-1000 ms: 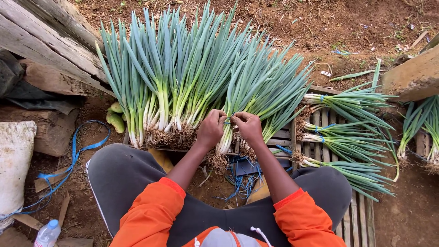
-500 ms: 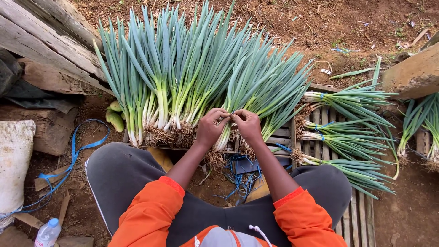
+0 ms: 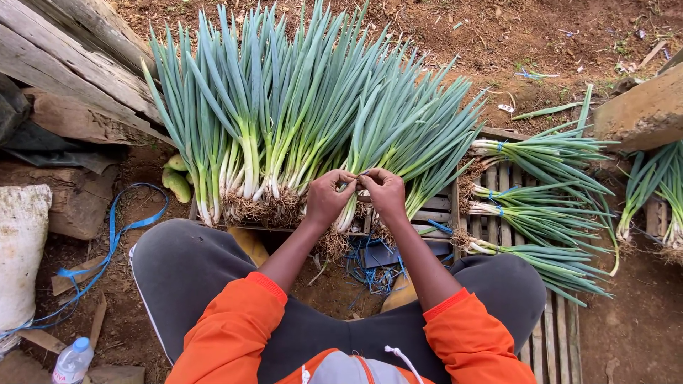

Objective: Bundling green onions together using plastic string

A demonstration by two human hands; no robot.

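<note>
A bunch of long green spring onions with white stalks and hairy roots [image 3: 388, 153] sits right in the middle, roots toward the person, leaning on the big fanned-out row of loose green onions [image 3: 249, 121]. Both hands are pinched onto its white stalks: the left hand [image 3: 329, 197] and right hand [image 3: 384, 192] meet fingertip to fingertip, gripping the bunch together. Whether there's a string between the fingers, can't tell. Just below the hands there's a tangle of blue plastic ties [image 3: 370, 263] on the dirt. Off to the right, tied onion bundles [image 3: 541, 206] lie across a wooden slat pallet [image 3: 558, 334]. Far left: blue strap [image 3: 114, 235], small plastic water bottle [image 3: 71, 361].
</note>
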